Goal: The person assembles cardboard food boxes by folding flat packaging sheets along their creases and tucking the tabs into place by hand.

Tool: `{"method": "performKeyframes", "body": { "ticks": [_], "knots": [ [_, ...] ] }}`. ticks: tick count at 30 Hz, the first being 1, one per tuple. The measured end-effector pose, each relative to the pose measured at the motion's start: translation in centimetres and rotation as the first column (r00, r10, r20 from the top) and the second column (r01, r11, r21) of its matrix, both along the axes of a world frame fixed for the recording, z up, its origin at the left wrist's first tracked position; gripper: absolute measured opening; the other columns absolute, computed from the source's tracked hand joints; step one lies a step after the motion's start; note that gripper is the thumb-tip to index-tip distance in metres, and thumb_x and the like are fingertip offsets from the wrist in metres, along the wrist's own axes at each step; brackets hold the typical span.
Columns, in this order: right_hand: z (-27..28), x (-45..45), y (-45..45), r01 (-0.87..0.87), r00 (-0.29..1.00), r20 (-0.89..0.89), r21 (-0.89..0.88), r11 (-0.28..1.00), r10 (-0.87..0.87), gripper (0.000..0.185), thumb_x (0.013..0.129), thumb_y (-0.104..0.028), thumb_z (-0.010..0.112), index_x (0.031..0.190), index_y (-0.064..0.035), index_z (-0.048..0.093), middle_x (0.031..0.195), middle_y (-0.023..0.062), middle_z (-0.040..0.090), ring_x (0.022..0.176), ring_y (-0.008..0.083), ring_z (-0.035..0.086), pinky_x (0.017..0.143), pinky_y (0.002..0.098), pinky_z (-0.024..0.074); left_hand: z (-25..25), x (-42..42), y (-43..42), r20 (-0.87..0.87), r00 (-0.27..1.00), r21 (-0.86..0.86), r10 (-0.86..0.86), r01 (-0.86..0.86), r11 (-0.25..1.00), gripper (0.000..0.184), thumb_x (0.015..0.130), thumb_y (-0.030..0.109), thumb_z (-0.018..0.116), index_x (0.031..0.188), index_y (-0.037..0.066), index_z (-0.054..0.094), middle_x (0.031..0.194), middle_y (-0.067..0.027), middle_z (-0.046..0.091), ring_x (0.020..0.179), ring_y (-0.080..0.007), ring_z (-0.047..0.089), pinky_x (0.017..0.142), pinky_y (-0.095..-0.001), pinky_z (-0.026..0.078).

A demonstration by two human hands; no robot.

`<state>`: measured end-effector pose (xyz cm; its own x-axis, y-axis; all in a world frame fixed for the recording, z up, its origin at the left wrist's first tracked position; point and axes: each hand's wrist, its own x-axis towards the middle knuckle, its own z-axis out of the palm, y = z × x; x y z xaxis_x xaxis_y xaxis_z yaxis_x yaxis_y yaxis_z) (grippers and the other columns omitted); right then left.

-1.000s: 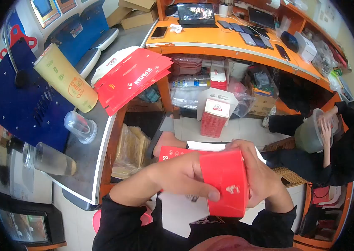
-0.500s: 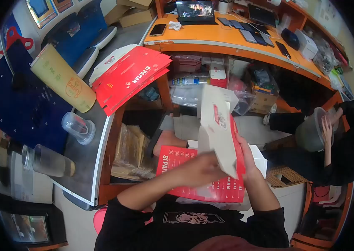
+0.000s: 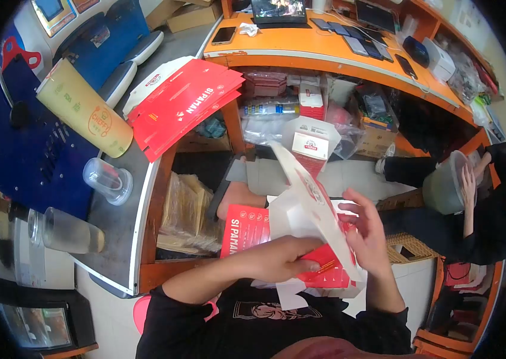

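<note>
A partly folded red and white card box, flaps spread, one bearing a small logo, sits tilted before the black shirt. The left hand grips its near edge; the right hand curves half open beside it, contact unclear.

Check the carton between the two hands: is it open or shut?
Open: the carton has its printed white flap raised, and white inner surfaces show beyond the left hand.
</note>
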<state>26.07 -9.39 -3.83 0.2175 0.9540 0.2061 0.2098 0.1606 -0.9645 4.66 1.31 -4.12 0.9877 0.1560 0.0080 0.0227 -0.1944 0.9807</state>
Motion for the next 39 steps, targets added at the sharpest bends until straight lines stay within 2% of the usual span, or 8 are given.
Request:
{"method": "performKeyframes", "body": {
  "ticks": [1,5,15,18,19,20,31,39],
  "knots": [
    [0.9,0.2,-0.4,-0.071,0.997,-0.014,0.139,0.988,0.073,0.07,0.086,-0.038,0.08,0.138,-0.0002,0.054,0.134,0.0152,0.056,0.125,0.0266,0.055,0.103,0.0401,0.0458,0.2,0.0,0.1,0.009,1.0,-0.118,0.03,-0.029,0.993,0.038,0.1,0.014,0.058,0.136,0.001,0.055,0.125,-0.0198,0.065,0.113,-0.0298,0.063,0.096,-0.0393,0.049],
    [4.5,0.1,-1.2,-0.258,0.884,0.43,0.125,0.958,0.181,0.043,0.068,-0.015,0.091,0.107,-0.0072,0.075,0.122,0.0132,0.064,0.12,0.0338,0.061,0.1,0.0449,0.0508,-1.9,-0.9,0.5,0.131,0.991,-0.003,0.009,-0.008,1.0,0.039,0.099,0.011,0.06,0.136,0.001,0.055,0.128,-0.0167,0.064,0.115,-0.0256,0.062,0.097,-0.0384,0.049],
    [10.2,-1.5,0.1,-0.416,0.392,0.894,-0.036,0.909,0.215,0.025,0.084,-0.019,0.075,0.109,-0.017,0.073,0.133,0.0141,0.059,0.117,0.0337,0.063,0.093,0.0429,0.0546,0.4,-1.3,0.4,0.193,0.979,-0.121,0.065,-0.042,0.992,0.044,0.09,0.011,0.074,0.131,0.001,0.06,0.123,-0.0101,0.063,0.106,-0.0157,0.06,0.086,-0.0324,0.052],
    [9.4,-1.1,-0.3,-0.359,0.373,0.905,-0.061,0.931,0.203,0.027,0.084,-0.017,0.072,0.111,-0.0161,0.073,0.134,0.0155,0.06,0.115,0.0319,0.064,0.092,0.0409,0.0555,-1.0,-1.3,0.0,0.095,0.992,-0.224,0.082,-0.059,0.973,0.035,0.093,0.01,0.072,0.125,-0.001,0.063,0.114,-0.007,0.065,0.098,-0.0118,0.059,0.083,-0.0308,0.052],
    [8.6,-1.1,-0.4,-0.313,0.446,0.876,-0.038,0.949,0.182,0.026,0.084,-0.016,0.072,0.11,-0.0148,0.073,0.134,0.0156,0.06,0.115,0.0311,0.065,0.091,0.0402,0.0558,1.9,-1.1,0.4,-0.242,0.968,-0.403,-0.061,-0.044,0.914,0.031,0.096,0.01,0.07,0.124,-0.001,0.064,0.108,-0.0041,0.066,0.095,-0.0078,0.058,0.082,-0.0278,0.051],
    [7.7,-1.1,-0.6,-0.264,0.514,0.843,-0.02,0.964,0.158,0.025,0.083,-0.015,0.072,0.108,-0.0135,0.073,0.133,0.0156,0.06,0.114,0.0304,0.065,0.09,0.0396,0.0562,-1.8,-1.1,-0.4,-0.049,0.999,-0.496,-0.008,-0.017,0.868,0.032,0.096,0.013,0.071,0.124,-0.001,0.064,0.105,-0.0024,0.067,0.094,-0.0048,0.057,0.082,-0.0252,0.05],
    [10.6,-1.9,0.9,-0.519,0.347,0.838,-0.202,0.831,0.421,0.02,0.079,-0.012,0.071,0.1,-0.009,0.072,0.117,0.0133,0.058,0.101,0.0278,0.064,0.08,0.0373,0.0559,4.3,-2.4,-1.4,0.014,0.987,0.197,0.161,-0.161,0.967,0.031,0.093,0.003,0.064,0.124,0.001,0.063,0.12,-0.0184,0.066,0.113,-0.0336,0.064,0.097,-0.041,0.049],
    [13.2,-3.1,1.2,-0.55,0.44,0.784,-0.15,0.822,0.438,0.015,0.087,-0.01,0.067,0.09,0.0047,0.066,0.103,0.0153,0.054,0.094,0.0284,0.062,0.077,0.0376,0.0539,9.3,-5.0,-0.7,-0.038,0.95,0.272,0.31,-0.288,0.918,0.023,0.091,0.008,0.07,0.112,-0.001,0.068,0.102,-0.0261,0.067,0.102,-0.0423,0.064,0.087,-0.0421,0.051]
  ]
}}
